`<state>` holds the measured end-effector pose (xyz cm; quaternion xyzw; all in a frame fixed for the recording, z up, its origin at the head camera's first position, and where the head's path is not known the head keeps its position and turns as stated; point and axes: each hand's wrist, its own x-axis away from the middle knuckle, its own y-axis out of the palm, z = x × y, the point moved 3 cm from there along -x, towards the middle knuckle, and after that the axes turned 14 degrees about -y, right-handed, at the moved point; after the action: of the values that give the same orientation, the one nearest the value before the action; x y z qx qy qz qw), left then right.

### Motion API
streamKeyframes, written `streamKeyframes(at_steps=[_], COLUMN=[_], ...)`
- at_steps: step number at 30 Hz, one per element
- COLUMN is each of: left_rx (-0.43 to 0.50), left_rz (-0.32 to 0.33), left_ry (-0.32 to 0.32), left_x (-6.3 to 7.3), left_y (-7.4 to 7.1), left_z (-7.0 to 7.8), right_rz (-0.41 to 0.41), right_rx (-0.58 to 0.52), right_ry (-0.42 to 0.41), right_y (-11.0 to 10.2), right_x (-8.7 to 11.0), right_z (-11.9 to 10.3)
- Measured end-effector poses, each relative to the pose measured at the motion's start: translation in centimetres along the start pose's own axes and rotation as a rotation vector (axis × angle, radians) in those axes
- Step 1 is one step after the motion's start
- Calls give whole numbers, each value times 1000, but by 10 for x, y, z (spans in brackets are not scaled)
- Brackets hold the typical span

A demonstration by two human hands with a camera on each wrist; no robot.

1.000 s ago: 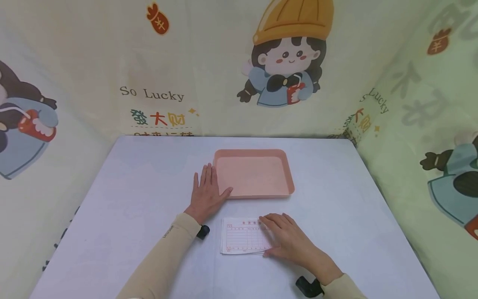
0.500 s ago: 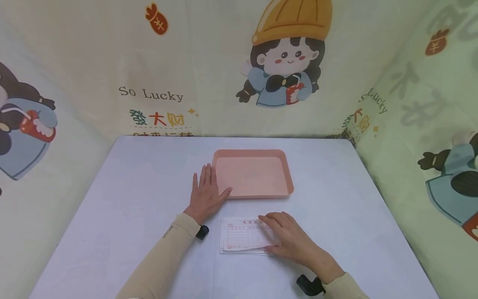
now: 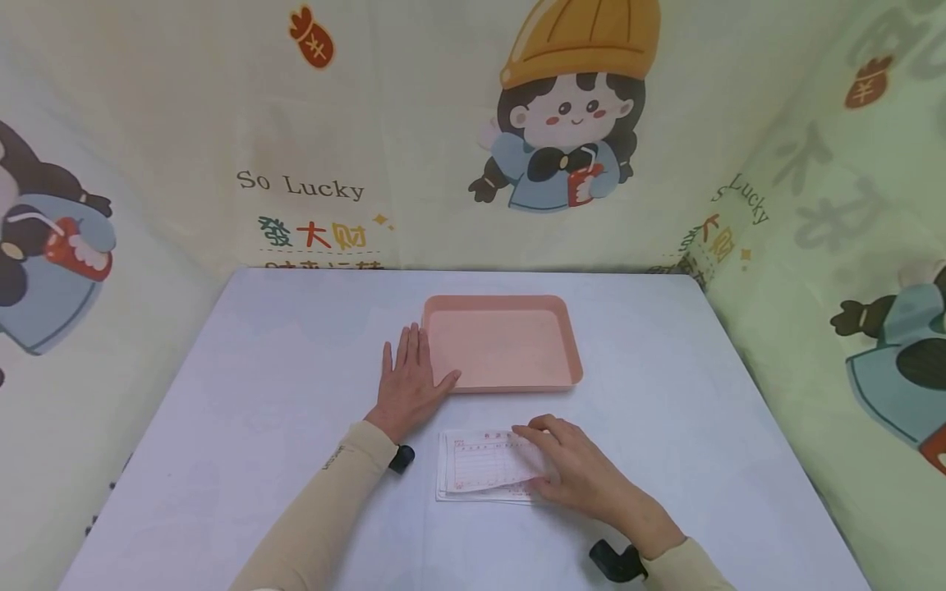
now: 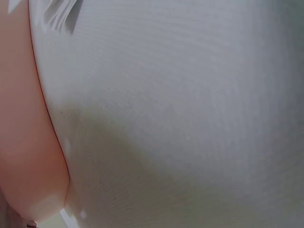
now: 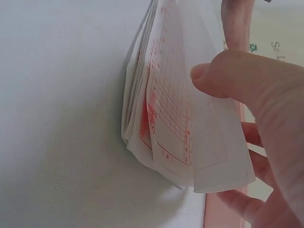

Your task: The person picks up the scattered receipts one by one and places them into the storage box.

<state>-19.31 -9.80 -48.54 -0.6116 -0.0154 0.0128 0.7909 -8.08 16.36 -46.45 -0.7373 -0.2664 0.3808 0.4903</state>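
My left hand [image 3: 409,387] lies with straight fingers along the left side of a pink tray [image 3: 502,343], its thumb over the near left corner. In front of the tray, a stack of white printed form sheets [image 3: 441,486] with red grids rests on the table. The right hand [image 3: 584,468] is at the stack's right end and pinches the top form sheet [image 3: 484,462], whose near edge is lifted. The right wrist view shows the thumb [image 5: 213,78] against the raised sheet [image 5: 213,156], with fingers behind it and more forms [image 5: 137,95] beneath.
A white table [image 3: 296,328] carries the tray and the forms. Behind and beside it hangs a cream cloth [image 3: 414,164] with cartoon prints. Each wrist bears a small black camera, such as the right wrist camera [image 3: 617,562].
The top sheet's near edge has risen and its left end has shifted slightly right, uncovering more of the forms below. My right fingers have moved slightly up; the left hand and tray stay put.
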Motion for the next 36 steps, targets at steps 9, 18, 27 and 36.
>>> streamKeyframes(at_steps=[9, 18, 27, 36], left_rx=[19, 16, 8, 11], left_rz=[-6, 4, 18, 24], left_ry=[2, 2, 4, 4], left_x=[2, 2, 3, 3], left_y=[0, 0, -2, -2], left_z=[0, 2, 3, 3], right_rz=[-9, -49, 9, 30], right_rx=[-5, 40, 71, 96], right_ry=[0, 11, -60, -66], right_y=[5, 8, 4, -2], right_x=[5, 4, 1, -5], right_z=[3, 5, 10, 12])
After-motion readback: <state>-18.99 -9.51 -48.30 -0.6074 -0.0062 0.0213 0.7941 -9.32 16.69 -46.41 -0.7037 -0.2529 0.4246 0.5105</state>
